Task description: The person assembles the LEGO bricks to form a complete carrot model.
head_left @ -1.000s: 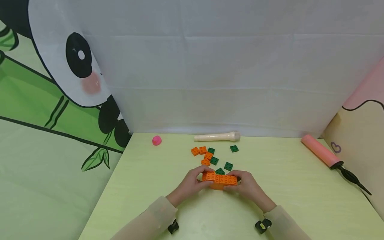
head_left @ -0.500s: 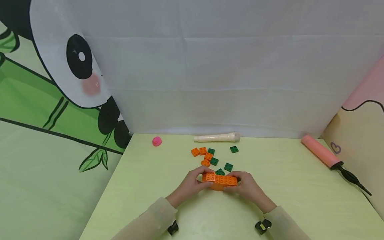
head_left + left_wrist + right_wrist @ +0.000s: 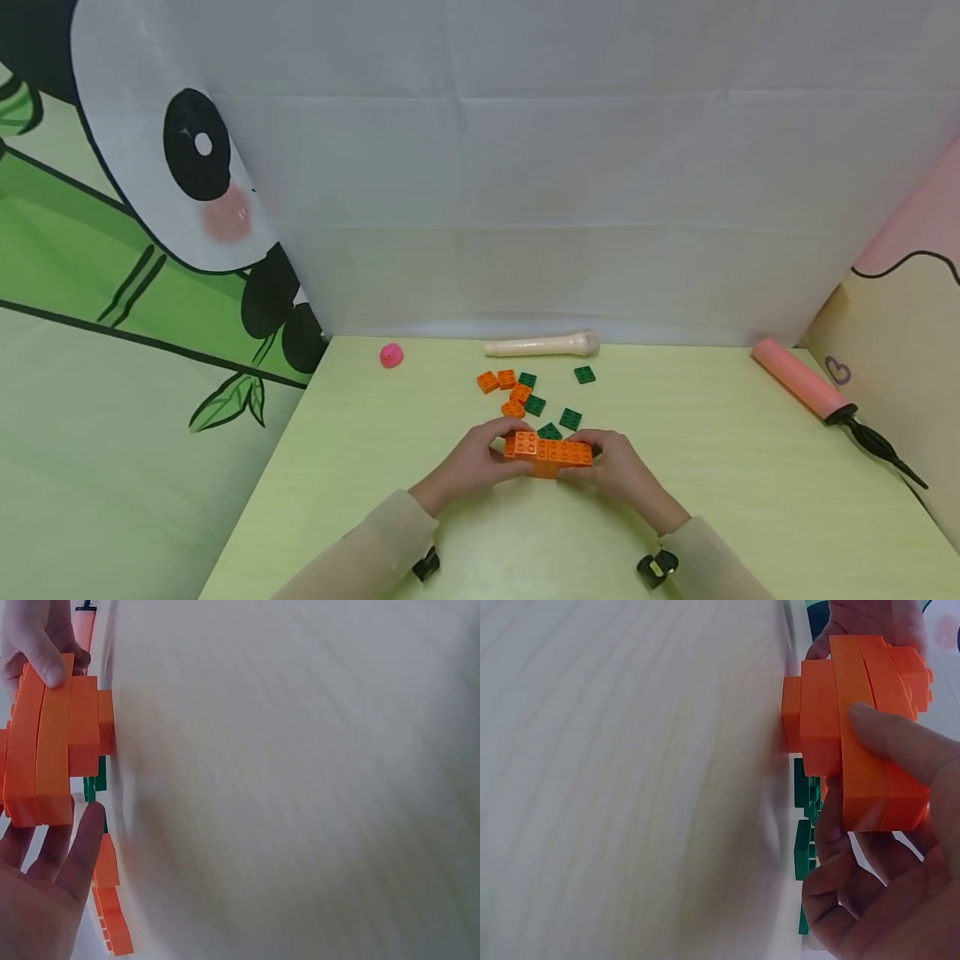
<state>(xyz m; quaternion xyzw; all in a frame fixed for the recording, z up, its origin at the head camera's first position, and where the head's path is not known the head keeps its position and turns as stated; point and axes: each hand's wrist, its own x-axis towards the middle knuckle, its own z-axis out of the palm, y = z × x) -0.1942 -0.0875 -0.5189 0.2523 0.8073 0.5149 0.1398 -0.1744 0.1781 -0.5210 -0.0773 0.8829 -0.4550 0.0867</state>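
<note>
A stepped build of joined orange toy building bricks (image 3: 558, 452) sits between the two hands at the table's front middle. My right hand (image 3: 617, 461) grips its right end. In the right wrist view, the right thumb (image 3: 900, 742) presses on the near face, with fingers curled behind. My left hand (image 3: 480, 457) is at the left end, fingers behind and thumb low in front. In the left wrist view, the left fingers (image 3: 82, 859) look straight, and no left thumb shows on the near face. Loose orange bricks (image 3: 487, 382) and green bricks (image 3: 570, 418) lie just beyond.
A pale microphone-shaped stick (image 3: 542, 344) lies along the back edge, near a pink round object (image 3: 392, 355). On the right is a pink pump-like tube (image 3: 802, 381) with a black end. A white cloth wall (image 3: 525, 208) rises behind the yellow-green table (image 3: 360, 433).
The left thumb has slid down from the front of the orange build. The right hand keeps its grip, and the loose bricks have not moved.
</note>
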